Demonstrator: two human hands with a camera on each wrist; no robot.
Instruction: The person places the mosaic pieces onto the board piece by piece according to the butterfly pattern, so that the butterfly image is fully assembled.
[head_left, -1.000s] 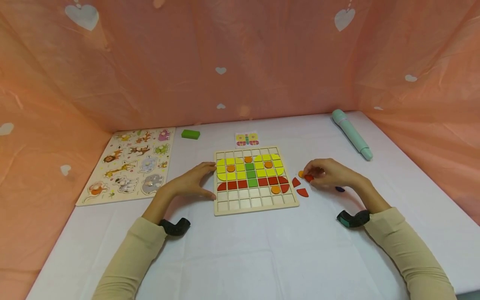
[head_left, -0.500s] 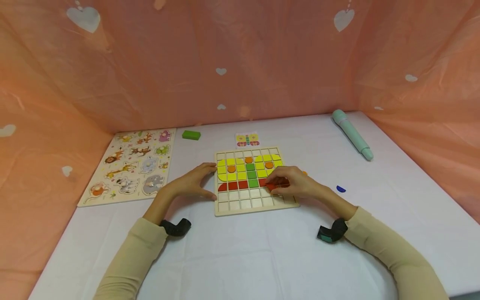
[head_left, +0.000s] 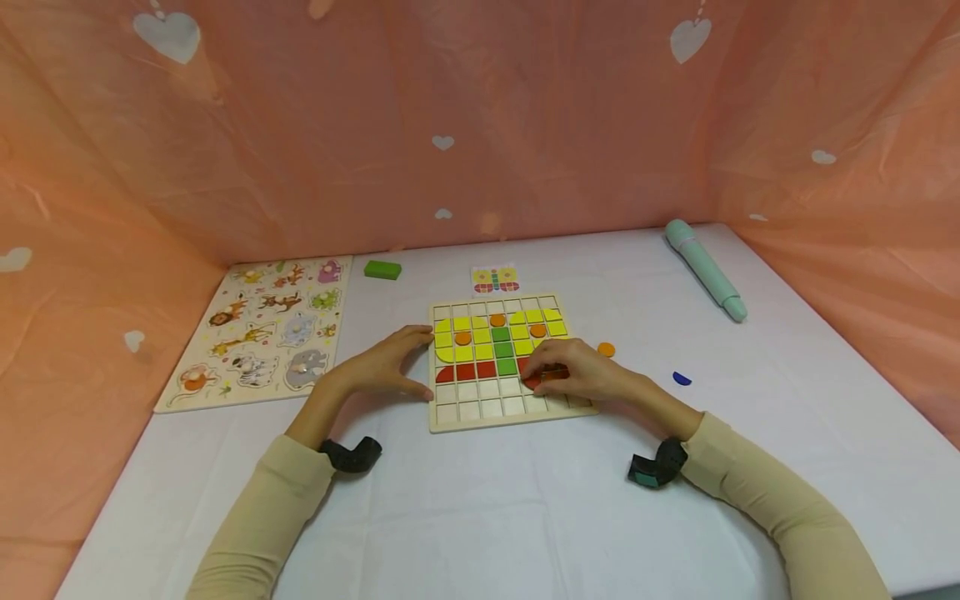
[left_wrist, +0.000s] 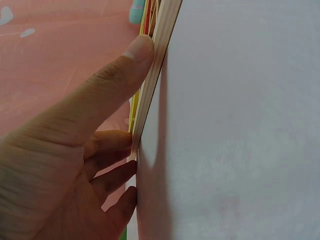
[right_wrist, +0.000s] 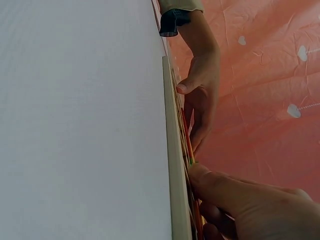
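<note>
A wooden grid board point(head_left: 491, 421) lies on the table with yellow, green, red and orange pieces on it. My left hand point(head_left: 382, 362) rests at its left edge, thumb and fingers spread apart; the left wrist view shows the thumb point(left_wrist: 137, 50) against the wooden rim. Over the lower right of the board, my right hand point(head_left: 581, 371) holds a red piece point(head_left: 532, 382) with a rounded side, low over the grid, below the red row. Its fingers partly cover that piece and hide nearby cells. In the right wrist view the thumb point(right_wrist: 215, 185) is close to the board's surface.
A small pattern card point(head_left: 495, 280) lies behind the board. An animal peg puzzle point(head_left: 258, 333) and a green block point(head_left: 382, 270) are to the left. Rightward lie an orange disc point(head_left: 606, 350), a blue half-round piece point(head_left: 682, 378) and a mint-green microphone-shaped object point(head_left: 705, 271).
My right hand has come left from the loose pieces onto the board with a red piece, then shifted slightly further left and down. The left hand has stayed at the board's edge.
</note>
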